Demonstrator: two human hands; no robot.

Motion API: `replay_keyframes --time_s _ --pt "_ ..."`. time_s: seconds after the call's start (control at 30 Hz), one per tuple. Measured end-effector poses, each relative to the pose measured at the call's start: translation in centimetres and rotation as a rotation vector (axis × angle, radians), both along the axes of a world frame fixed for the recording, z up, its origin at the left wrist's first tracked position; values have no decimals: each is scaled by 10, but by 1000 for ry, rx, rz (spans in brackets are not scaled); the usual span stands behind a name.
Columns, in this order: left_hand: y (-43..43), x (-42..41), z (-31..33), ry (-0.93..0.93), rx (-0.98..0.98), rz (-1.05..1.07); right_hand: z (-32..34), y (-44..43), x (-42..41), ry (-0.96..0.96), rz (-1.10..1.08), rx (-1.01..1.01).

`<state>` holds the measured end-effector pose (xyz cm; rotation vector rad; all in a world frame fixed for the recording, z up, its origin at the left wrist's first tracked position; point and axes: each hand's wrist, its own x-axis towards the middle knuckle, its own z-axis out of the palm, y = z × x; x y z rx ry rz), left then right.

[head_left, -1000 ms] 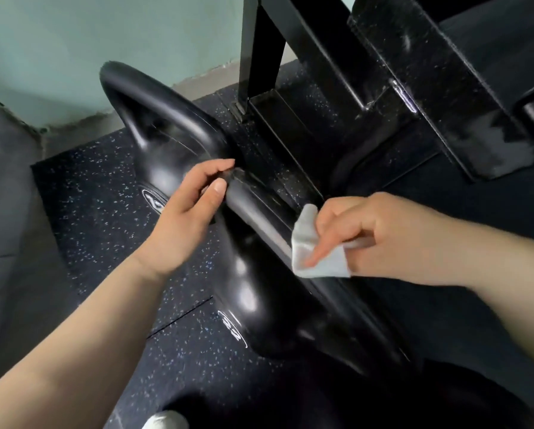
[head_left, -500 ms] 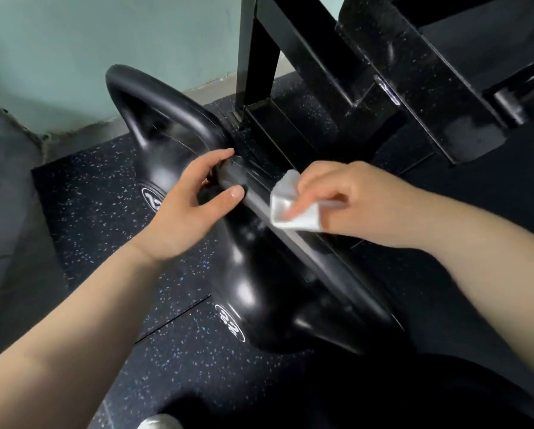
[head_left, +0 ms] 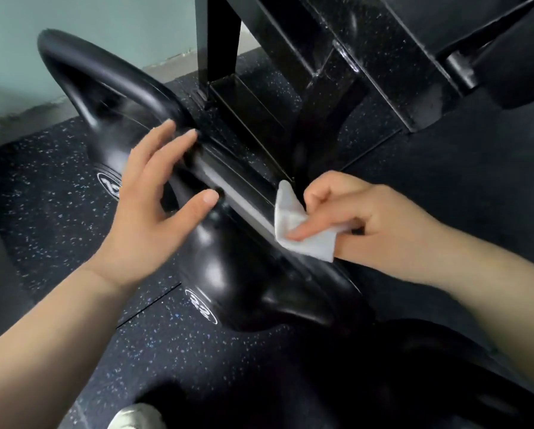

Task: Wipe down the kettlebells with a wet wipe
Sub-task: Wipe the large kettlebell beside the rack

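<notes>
The right hand (head_left: pixel 380 221) is pressing a folded white wet wipe (head_left: pixel 302 233) against the handle of the near kettlebell (head_left: pixel 228 274), the one marked 22 on its side. Its fingers (head_left: pixel 309 232) are closing on the wipe, the forefinger lying flat along the cloth and the rest curling behind it, so the wipe is being pinned to the bar rather than merely carried. That grip looks chosen to keep the damp face bearing on the metal along the handle's length.

The left hand (head_left: pixel 154 209) is hovering beside the far end of the same handle with its fingers (head_left: pixel 182 140) spread and holding nothing; the thumb is sitting just at the bar. It seems to be placed there to steady the weight against the push of the wiping, though whether the fingertips are actually touching the handle cannot be told.

Both kettlebells are standing on the speckled rubber floor (head_left: pixel 58 218), the near one toward the middle and the second kettlebell (head_left: pixel 114 97) behind it, closer to the floor's far-left edge by the wall (head_left: pixel 73 26). A black rack frame (head_left: pixel 336 57) is rising just beyond them.

Judging by the wipe's place mid-handle, the handle is the part in hand, and the round body below looks not yet reached.
</notes>
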<state>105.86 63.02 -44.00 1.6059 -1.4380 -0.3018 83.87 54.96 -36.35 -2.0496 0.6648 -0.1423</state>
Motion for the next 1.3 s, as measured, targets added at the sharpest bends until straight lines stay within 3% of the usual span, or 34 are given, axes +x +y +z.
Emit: replay_keyframes --time_s 0.1,0.23,0.33,0.43,0.67,0.9,0.97,1.1,1.2,1.3 --pt "-3 -6 15 -261 -31 -58 -4 9 -27 12 22 -14" --pt "-13 -15 25 -295 53 -181 1 4 -20 69 73 -40" --pt "-15 -13 29 -327 46 -188 -1 2 11 -58 -2 -76" --pt "-17 -9 31 -335 23 -223 -6 4 20 -124 -52 -118" --pt "-15 -5 29 -280 7 -238 -7 15 -35 65 144 -271" --pt "-10 -5 16 -163 -64 -164 -11 5 43 -86 74 -477" --pt "-4 -3 13 -82 -89 -78 -7 0 71 -90 37 -419" --pt "7 9 17 12 -97 110 6 -22 95 -39 -122 -107" --pt "11 13 20 -28 -85 84 9 -46 83 85 -127 290" --pt "9 10 14 -27 -72 13 2 -59 78 36 -155 520"
